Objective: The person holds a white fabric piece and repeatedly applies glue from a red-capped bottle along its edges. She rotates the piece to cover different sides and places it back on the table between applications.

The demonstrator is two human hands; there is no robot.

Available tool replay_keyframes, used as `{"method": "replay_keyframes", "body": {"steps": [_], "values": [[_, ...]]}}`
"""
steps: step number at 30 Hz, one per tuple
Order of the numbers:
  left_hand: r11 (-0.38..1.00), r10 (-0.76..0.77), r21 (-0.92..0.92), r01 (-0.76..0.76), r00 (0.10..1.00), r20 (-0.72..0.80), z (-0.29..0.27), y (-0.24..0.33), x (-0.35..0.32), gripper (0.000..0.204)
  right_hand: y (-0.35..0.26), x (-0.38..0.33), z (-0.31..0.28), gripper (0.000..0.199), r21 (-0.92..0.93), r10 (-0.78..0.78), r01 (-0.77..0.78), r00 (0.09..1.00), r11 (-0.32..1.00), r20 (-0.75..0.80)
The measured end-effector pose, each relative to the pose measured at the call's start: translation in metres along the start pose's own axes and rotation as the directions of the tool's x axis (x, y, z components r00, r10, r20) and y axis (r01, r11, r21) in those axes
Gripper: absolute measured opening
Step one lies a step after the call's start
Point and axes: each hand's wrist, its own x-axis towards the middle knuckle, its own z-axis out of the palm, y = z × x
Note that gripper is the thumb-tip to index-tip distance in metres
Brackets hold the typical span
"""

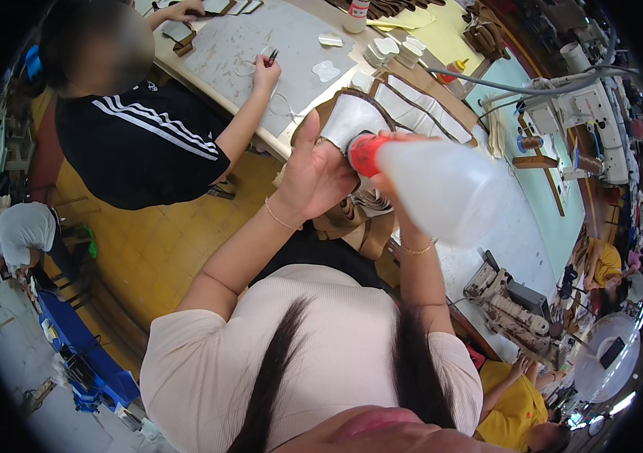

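My right hand (391, 185) grips a translucent white squeeze bottle (450, 189) near its red cap (367, 154). The bottle is tilted, its cap end pointing left toward a curved white piece with brown edging (353, 121), which looks like a sewn leather or fabric part. Against the near end of this piece is my left hand (318, 177), palm up and thumb raised. Its fingers are partly hidden behind the cap and seem to hold the piece from below. More white panels with brown edging (419, 106) lie on the table just beyond.
A co-worker in black (136, 143) works at the table's left, holding small dark-tipped snips (271, 57). Stacked white pieces (382, 50), a yellow bottle (453, 69) and brown strips (367, 226) surround my hands. Sewing machines (514, 302) stand at the right.
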Motion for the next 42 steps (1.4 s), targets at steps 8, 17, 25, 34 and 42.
{"method": "replay_keyframes", "body": {"steps": [8,17,25,34,42], "values": [[0.993,0.005,-0.115,0.005,0.996,0.090,0.006,0.009,0.007,0.099,-0.005,0.000,-0.009,0.042,0.082,0.153,-0.152,0.988,0.985,-0.002],[0.962,0.039,-0.272,-0.001,0.990,0.134,0.000,0.007,0.009,0.101,-0.023,0.003,-0.013,0.035,-0.180,-0.041,0.041,0.999,0.983,0.003],[0.968,0.027,-0.248,-0.031,0.999,-0.019,-0.010,0.013,0.006,0.096,-0.007,0.031,-0.028,0.049,0.199,0.052,0.041,0.895,0.979,-0.442],[0.995,0.030,0.097,-0.022,0.996,-0.084,-0.018,0.003,0.007,0.095,-0.005,0.039,-0.018,0.036,0.211,0.075,0.060,0.814,0.976,-0.576],[0.992,0.128,0.033,-0.126,0.987,-0.097,-0.032,0.009,0.000,0.092,0.007,0.053,-0.044,0.039,-0.083,0.108,-0.195,0.797,0.977,-0.594]]}}
